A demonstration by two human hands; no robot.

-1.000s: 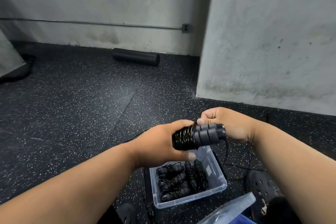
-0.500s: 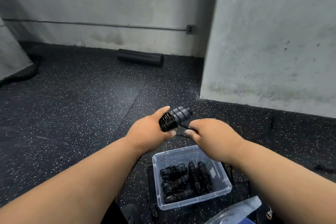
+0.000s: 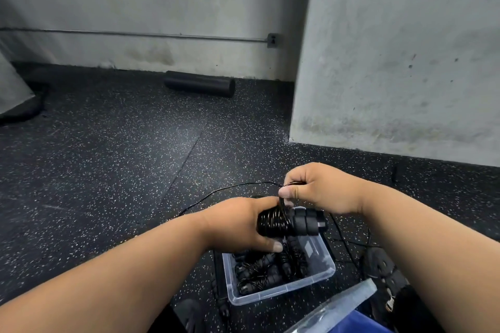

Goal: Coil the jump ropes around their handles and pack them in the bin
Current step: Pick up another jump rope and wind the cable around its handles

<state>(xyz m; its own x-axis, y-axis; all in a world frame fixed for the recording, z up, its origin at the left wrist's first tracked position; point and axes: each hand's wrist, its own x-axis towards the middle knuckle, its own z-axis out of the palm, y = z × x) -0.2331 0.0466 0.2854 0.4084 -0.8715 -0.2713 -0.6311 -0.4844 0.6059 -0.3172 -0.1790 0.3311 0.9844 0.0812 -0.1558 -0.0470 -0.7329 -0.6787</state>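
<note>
Both forearms reach forward over the clear bin (image 3: 323,274) on the floor. Left hand (image 3: 238,224) wraps its grip around the jump rope handles (image 3: 290,222) (half-covered in coiled cord), held level above the bin. Right hand (image 3: 316,189) hovers just above, pinching the loose cord (image 3: 235,187) between thumb and fingers.

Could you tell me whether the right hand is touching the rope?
Touching: the head view shows the right hand pinching the rope between thumb and fingers just above the handles.
</note>
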